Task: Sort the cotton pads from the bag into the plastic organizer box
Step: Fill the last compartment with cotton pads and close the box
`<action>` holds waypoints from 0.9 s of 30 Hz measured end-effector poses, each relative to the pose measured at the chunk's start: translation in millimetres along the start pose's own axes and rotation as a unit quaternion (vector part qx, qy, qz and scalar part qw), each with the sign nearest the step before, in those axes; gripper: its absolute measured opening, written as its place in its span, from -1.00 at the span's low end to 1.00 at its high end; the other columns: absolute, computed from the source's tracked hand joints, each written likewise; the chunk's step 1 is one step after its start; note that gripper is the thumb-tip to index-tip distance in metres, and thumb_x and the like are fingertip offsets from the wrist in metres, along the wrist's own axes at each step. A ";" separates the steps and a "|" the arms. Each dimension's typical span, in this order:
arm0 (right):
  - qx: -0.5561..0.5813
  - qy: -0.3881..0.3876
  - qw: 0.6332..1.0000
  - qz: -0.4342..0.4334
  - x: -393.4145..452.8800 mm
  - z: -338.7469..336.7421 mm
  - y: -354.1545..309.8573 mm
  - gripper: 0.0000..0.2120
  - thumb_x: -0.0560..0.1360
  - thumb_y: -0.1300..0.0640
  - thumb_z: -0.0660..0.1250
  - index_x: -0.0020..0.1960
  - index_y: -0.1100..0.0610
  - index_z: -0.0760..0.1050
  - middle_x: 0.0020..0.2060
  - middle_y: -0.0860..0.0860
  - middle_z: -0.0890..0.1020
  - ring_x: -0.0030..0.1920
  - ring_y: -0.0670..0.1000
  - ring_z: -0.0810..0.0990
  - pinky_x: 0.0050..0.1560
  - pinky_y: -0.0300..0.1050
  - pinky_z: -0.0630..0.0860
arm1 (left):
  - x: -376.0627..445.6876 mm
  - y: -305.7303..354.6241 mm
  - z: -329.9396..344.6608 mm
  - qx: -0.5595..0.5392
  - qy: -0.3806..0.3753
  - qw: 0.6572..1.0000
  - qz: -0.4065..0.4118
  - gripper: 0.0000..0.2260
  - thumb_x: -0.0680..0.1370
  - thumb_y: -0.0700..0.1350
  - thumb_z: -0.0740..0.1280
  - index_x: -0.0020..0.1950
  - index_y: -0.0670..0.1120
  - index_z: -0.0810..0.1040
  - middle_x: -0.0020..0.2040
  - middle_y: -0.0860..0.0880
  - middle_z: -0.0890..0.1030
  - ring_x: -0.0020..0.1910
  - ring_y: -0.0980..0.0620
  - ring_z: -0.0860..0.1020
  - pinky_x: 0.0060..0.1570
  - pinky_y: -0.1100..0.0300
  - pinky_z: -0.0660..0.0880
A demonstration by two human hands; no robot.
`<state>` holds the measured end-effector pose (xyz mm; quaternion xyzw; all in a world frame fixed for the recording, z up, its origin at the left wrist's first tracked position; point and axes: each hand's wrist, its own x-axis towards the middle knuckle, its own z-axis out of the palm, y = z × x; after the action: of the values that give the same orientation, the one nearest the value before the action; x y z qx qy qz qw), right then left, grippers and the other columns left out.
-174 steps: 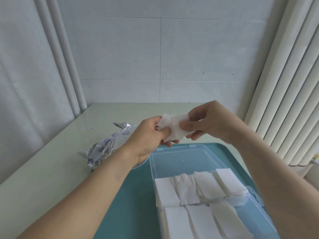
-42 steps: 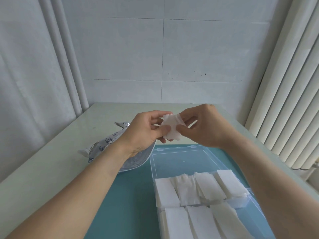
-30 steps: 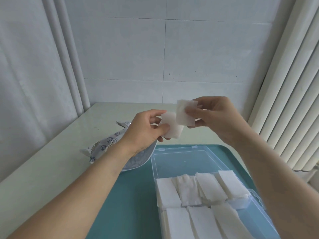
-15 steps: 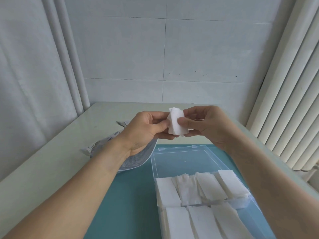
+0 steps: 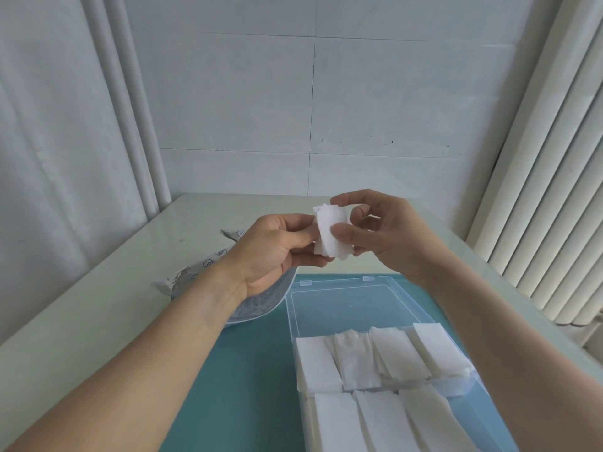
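Pads (image 5: 331, 234) pinched upright between left hand (image 5: 277, 249) and right hand (image 5: 385, 236), apparently several; organizer box (image 5: 326, 283) lies below, nearer the right.

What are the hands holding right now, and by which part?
Both hold a small stack of cotton pads: the left hand pinches its left edge, the right hand grips its top and right side.

Pale tiled wall (image 5: 310, 102), white curtain (image 5: 49, 158) at left, vertical blinds (image 5: 554, 164) at right, cream table (image 5: 98, 288), soft daylight.
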<state>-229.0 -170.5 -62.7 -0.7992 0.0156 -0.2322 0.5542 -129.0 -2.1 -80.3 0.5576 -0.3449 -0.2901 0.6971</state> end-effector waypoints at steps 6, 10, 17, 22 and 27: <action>-0.067 0.009 0.996 -0.056 -1.1 -0.1 -2.3 -0.80 0.43 0.26 0.55 -0.04 0.07 0.58 -0.10 0.02 0.61 -0.20 0.02 0.58 -0.25 -0.04 0.62 | 0.7 -3.1 0.8 0.003 0.006 1.000 -0.006 -0.81 0.58 -0.35 0.27 0.14 -0.35 0.60 -0.07 -0.27 0.66 -0.20 -0.07 0.65 -0.18 0.17 0.62; -0.115 0.036 0.989 -0.086 1.2 3.1 1.4 -0.79 0.42 0.25 0.55 -0.20 0.03 0.55 -0.21 -0.07 0.63 -0.12 -0.02 0.60 -0.23 -0.23 0.51 | 1.2 -3.9 2.7 0.003 0.027 0.999 -0.018 -0.84 0.58 -0.36 0.29 0.08 -0.30 0.63 -0.11 -0.25 0.67 -0.25 -0.05 0.63 -0.22 0.18 0.61; 0.169 -0.010 0.983 -0.069 0.0 -28.0 -13.8 -0.79 0.35 0.28 0.55 -0.14 0.15 0.53 -0.19 0.07 0.62 -0.16 0.11 0.63 -0.03 0.00 0.64 | 4.4 -4.5 -1.7 0.073 0.133 0.988 -0.020 -0.89 0.57 -0.31 0.32 -0.06 -0.20 0.63 -0.24 -0.18 0.63 -0.36 -0.04 0.58 -0.34 0.19 0.54; 0.116 -0.064 0.991 0.009 -2.5 -38.7 -15.7 -0.76 0.34 0.26 0.45 0.01 0.19 0.61 -0.09 0.07 0.68 -0.09 0.06 0.64 -0.08 -0.08 0.60 | 4.4 -2.6 -0.1 0.111 0.098 0.989 -0.026 -0.86 0.59 -0.30 0.27 -0.02 -0.24 0.63 -0.17 -0.18 0.61 -0.28 -0.01 0.58 -0.32 0.17 0.55; -0.038 -0.059 0.997 0.021 -3.4 -25.2 -13.3 -0.65 0.38 0.31 0.55 0.13 0.11 0.63 -0.11 0.19 0.72 -0.15 0.06 0.64 0.01 -0.01 0.57 | 1.4 -3.2 1.8 0.128 0.014 0.992 -0.012 -0.87 0.59 -0.28 0.33 0.09 -0.27 0.63 -0.11 -0.22 0.67 -0.20 -0.15 0.64 -0.22 0.08 0.65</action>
<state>-245.0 -186.6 -45.1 -0.8312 0.0088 -0.1724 0.5285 -129.7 -4.9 -82.9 0.6500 -0.3628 -0.2439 0.6216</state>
